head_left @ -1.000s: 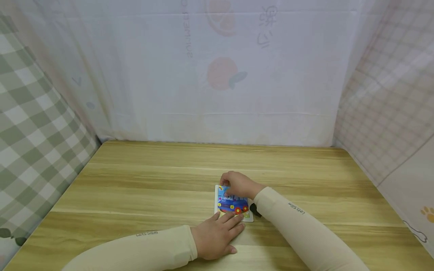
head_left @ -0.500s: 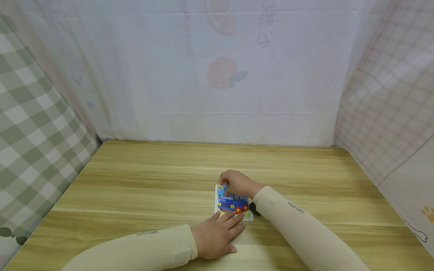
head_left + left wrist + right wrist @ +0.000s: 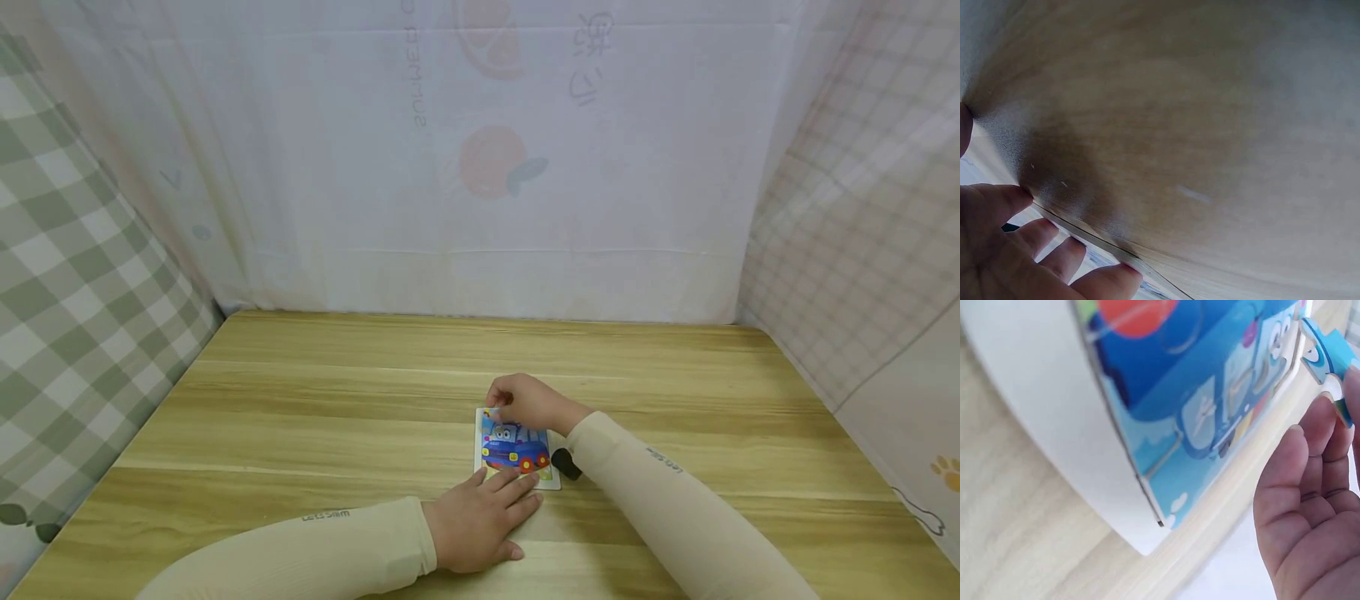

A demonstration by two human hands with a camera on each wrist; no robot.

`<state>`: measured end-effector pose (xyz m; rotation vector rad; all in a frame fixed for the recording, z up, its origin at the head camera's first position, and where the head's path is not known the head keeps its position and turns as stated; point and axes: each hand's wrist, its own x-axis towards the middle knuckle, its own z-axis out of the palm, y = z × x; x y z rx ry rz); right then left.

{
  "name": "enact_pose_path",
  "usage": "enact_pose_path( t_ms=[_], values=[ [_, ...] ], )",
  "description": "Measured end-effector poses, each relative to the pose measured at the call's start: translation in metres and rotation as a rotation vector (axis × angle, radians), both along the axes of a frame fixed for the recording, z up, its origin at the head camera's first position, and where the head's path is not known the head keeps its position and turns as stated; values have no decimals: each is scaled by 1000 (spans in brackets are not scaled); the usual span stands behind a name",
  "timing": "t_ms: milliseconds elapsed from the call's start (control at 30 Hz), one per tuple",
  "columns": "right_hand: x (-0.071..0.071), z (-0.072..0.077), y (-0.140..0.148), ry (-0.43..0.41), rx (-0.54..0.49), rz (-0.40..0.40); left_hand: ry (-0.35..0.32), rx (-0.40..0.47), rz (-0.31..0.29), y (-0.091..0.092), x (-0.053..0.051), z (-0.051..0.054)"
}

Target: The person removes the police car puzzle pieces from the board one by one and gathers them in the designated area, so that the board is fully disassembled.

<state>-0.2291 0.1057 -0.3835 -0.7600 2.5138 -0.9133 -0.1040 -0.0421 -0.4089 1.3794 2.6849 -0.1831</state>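
Observation:
A small jigsaw puzzle [image 3: 515, 454] with a blue cartoon car lies in a white-bordered tray [image 3: 477, 450] on the wooden table. My right hand [image 3: 528, 402] is over its far edge, covering part of the picture in the head view. Between thumb and fingers it pinches a blue puzzle piece [image 3: 1327, 353], tilted up from the puzzle's corner area in the right wrist view. My left hand [image 3: 483, 521] rests with fingers spread and extended on the near edge of the puzzle. In the left wrist view, the left fingertips [image 3: 1113, 278] touch the thin tray edge.
A small black object [image 3: 566, 463] is just right of the tray, partly beside my right sleeve [image 3: 667, 492]. Wooden table surface [image 3: 300, 417] surrounds the puzzle. A white printed cloth [image 3: 337, 167] hangs behind, with checked cloth [image 3: 82, 267] at the left.
My right hand has shifted slightly away from the car picture, so the car's eyes and the black object show more fully. The left hand has stayed in place.

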Motion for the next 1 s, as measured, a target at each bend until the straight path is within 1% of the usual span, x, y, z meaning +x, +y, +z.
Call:
enact_pose_path(
  t_ms=[200, 400, 500, 633, 800, 1000],
  values=[
    [-2, 4, 10, -74, -97, -73, -5, 8, 1, 0, 1, 1],
    [-5, 8, 27, -96, -184, -122, -49, 5, 18, 0, 0, 2],
    [-5, 10, 37, -104, -191, -140, -53, 2, 19, 0, 1, 2],
    [-5, 11, 51, -132, -192, -157, -33, 3, 16, 0, 1, 1],
    [-6, 10, 71, -142, -185, -179, -16, 13, 17, 0, 2, 1],
    [-10, 7, 92, -159, -163, -208, -28, 19, 18, 0, 2, 0]
  ],
)
